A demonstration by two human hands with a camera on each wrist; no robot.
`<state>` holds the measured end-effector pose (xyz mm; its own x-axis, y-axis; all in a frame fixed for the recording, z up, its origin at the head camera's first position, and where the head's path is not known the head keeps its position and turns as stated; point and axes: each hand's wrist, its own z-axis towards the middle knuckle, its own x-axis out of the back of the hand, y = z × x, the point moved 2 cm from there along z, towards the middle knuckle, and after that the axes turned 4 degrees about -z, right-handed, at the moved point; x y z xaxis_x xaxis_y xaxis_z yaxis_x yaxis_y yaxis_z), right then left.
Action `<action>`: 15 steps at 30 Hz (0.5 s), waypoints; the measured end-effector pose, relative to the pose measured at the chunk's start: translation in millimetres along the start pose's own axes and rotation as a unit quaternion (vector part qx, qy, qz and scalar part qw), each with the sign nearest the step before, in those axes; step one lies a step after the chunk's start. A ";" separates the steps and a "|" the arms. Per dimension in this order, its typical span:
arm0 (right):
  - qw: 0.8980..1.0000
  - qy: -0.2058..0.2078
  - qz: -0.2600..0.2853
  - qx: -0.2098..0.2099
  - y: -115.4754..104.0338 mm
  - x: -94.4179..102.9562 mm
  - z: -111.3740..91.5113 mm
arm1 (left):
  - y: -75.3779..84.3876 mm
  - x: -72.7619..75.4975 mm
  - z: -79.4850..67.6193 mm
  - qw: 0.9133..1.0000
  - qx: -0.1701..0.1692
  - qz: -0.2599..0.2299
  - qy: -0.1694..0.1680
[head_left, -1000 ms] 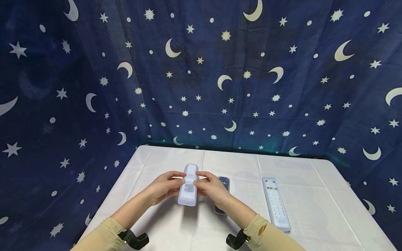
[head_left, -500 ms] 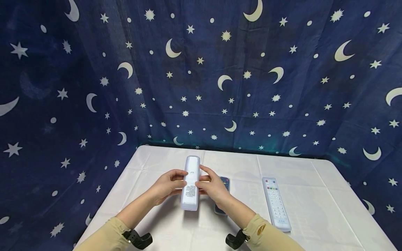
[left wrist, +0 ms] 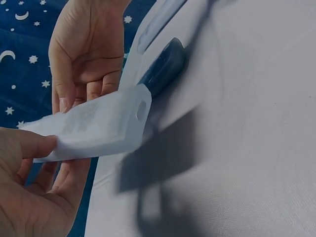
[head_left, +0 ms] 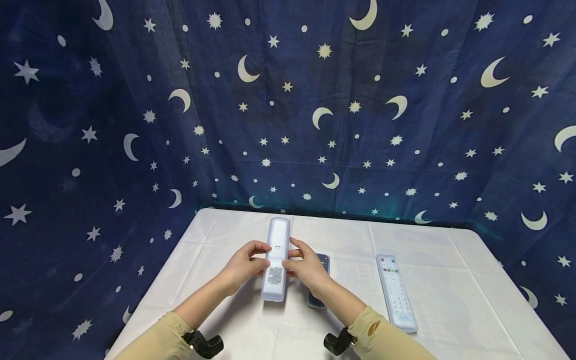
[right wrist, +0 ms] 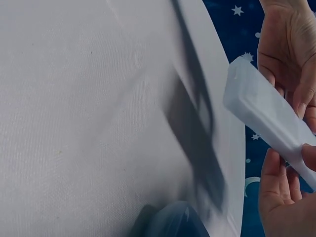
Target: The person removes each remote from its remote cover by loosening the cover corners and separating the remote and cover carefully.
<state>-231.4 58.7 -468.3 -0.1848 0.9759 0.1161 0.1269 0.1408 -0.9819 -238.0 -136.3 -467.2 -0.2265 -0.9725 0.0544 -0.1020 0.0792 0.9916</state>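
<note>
Between both hands, above the table, is a white remote control [head_left: 276, 260] in a translucent cover, its back with a printed label turned up. My left hand [head_left: 243, 265] grips its left edge, thumb on the back and fingers round the side. On the opposite edge my right hand [head_left: 310, 270] pinches it the same way. In the left wrist view the covered remote [left wrist: 94, 126] hangs clear of the tabletop and casts a shadow. The right wrist view shows the remote's end [right wrist: 239, 91] tilted, with fingers beneath it. Its button side is hidden.
A dark remote [head_left: 316, 300] with coloured buttons lies partly behind the right hand. Farther right lies a white remote [head_left: 396, 292], buttons up, also in a clear cover. The white-covered table [head_left: 463, 280] ends at a blue curtain [head_left: 342, 125] with moons and stars.
The held remote has tipped so that more of its back and label show, its far end reaching farther away. It has shifted slightly right, and the left hand moved right with it.
</note>
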 end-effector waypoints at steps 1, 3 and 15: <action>1.000 -0.001 -0.002 0.001 0.4 0.2 1.0 | -0.5 -0.2 0.4 1.000 -0.001 0.004 0.003; 1.000 -0.004 -0.008 0.004 1.6 0.4 3.1 | -0.8 -0.2 1.0 1.000 0.002 0.006 0.011; 1.000 -0.003 -0.009 0.022 2.7 -0.4 9.6 | -4.7 -0.4 5.0 0.999 -0.034 -0.029 0.015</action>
<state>-240.4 57.1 -472.5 -0.1931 0.9721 0.1331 0.0811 0.1510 -0.9852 -242.2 -135.1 -472.5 -0.1929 -0.9812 -0.0012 -0.0472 0.0081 0.9989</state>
